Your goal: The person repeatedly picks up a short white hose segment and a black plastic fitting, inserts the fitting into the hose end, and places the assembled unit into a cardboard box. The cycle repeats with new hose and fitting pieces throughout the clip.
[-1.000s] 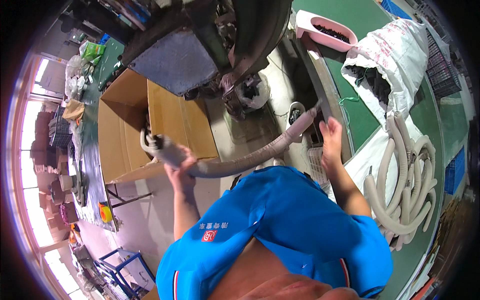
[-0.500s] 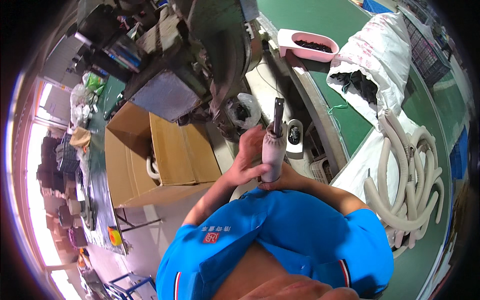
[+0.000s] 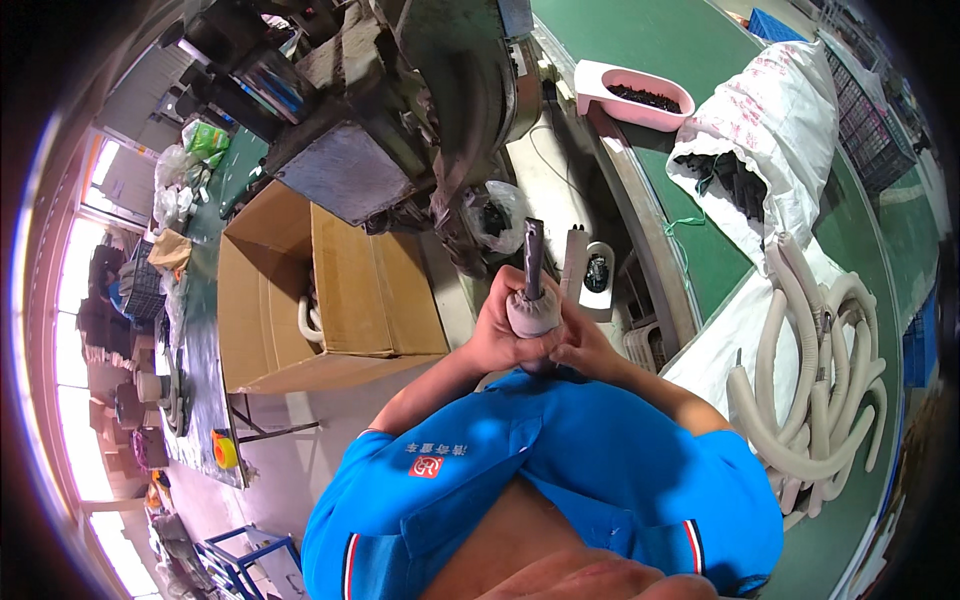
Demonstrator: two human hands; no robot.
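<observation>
In front of my chest I hold a light grey padded tube point(image 3: 532, 316), its gathered end pointing up and away from me. A dark, flattened metal bar point(image 3: 533, 255) sticks out of that end. My left hand point(image 3: 497, 322) is closed around the tube's left side near the gathered end. Against its right side, slightly lower, my right hand point(image 3: 590, 346) is closed too. The tube's lower part is hidden by the hands.
A large machine point(image 3: 350, 160) stands ahead on the left, above an open cardboard box point(image 3: 375, 290). On the green table point(image 3: 720, 270) to the right are a pink tray point(image 3: 640, 112) of small dark parts, a white sack point(image 3: 775, 120) and several pale tubes point(image 3: 810, 400).
The padded tube has tipped, so its gathered end now faces me more. My left hand has gone from open fingers beside it to wrapping around it.
</observation>
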